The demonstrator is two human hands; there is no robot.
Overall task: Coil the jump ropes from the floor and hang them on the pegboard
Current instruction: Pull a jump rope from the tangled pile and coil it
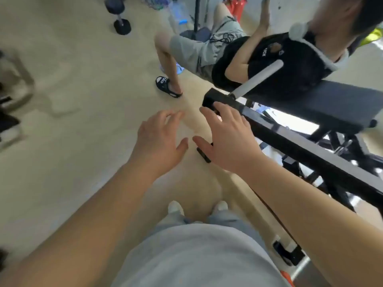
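A short black bar, perhaps a jump-rope handle (204, 155), is seen on the floor (83, 154) at frame centre, partly hidden under the right hand (226, 141). It and the left hand (159, 139) are spread wide, nothing held. Nothing is seen coiled or hung; the task is judged barely begun.

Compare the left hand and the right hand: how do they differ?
The left hand is over bare floor; the right hand overlaps the black bench frame. A small black object shows beneath the right hand, none beneath the left hand. Both are open and spread, palms down.
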